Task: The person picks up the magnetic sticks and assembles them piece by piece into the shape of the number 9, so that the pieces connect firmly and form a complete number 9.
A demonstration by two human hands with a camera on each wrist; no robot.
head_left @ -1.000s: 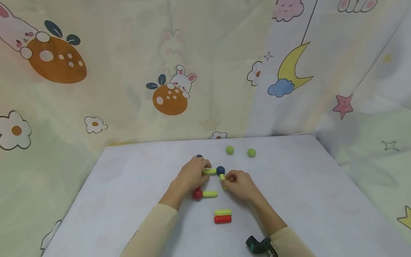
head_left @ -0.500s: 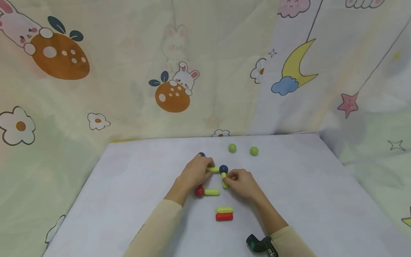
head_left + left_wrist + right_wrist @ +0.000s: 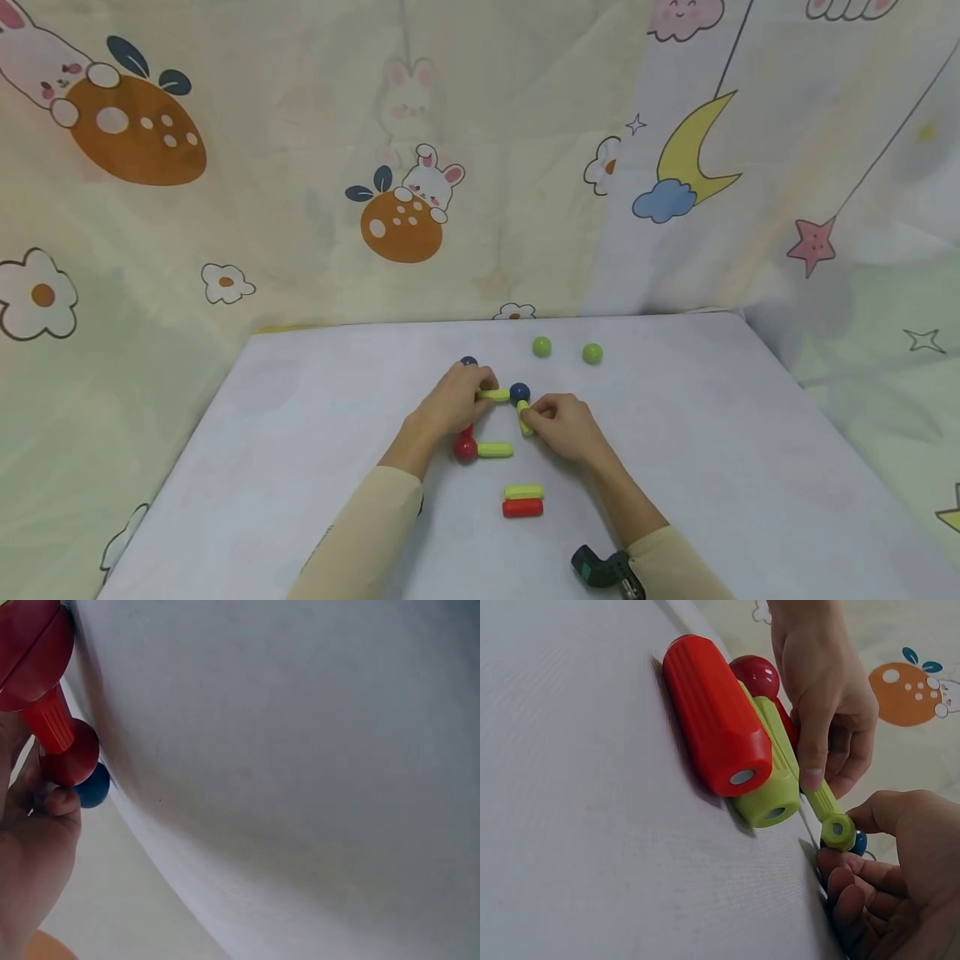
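Observation:
My left hand (image 3: pixel 455 402) holds a yellow-green magnetic rod (image 3: pixel 495 395), whose right end meets a dark blue ball (image 3: pixel 520 392). A second yellow-green rod (image 3: pixel 523 418) runs from that ball toward me, pinched between the thumb and fingers of my right hand (image 3: pixel 564 427). In the right wrist view its metal-tipped end (image 3: pixel 838 831) faces the camera. Another blue ball (image 3: pixel 468 361) shows just beyond my left hand. Below that hand a red ball (image 3: pixel 466 450) joins a yellow-green rod (image 3: pixel 495 450); a red rod (image 3: pixel 51 724) links two red balls in the left wrist view.
A loose yellow-green rod (image 3: pixel 523 492) and a red rod (image 3: pixel 522 507) lie side by side nearer me. Two green balls (image 3: pixel 542 347) sit toward the back of the white table (image 3: pixel 712 433). A patterned cloth (image 3: pixel 300 208) hangs behind.
The head view has shifted slightly. Both hands keep hold of the same rods, and the loose pieces lie where they were.

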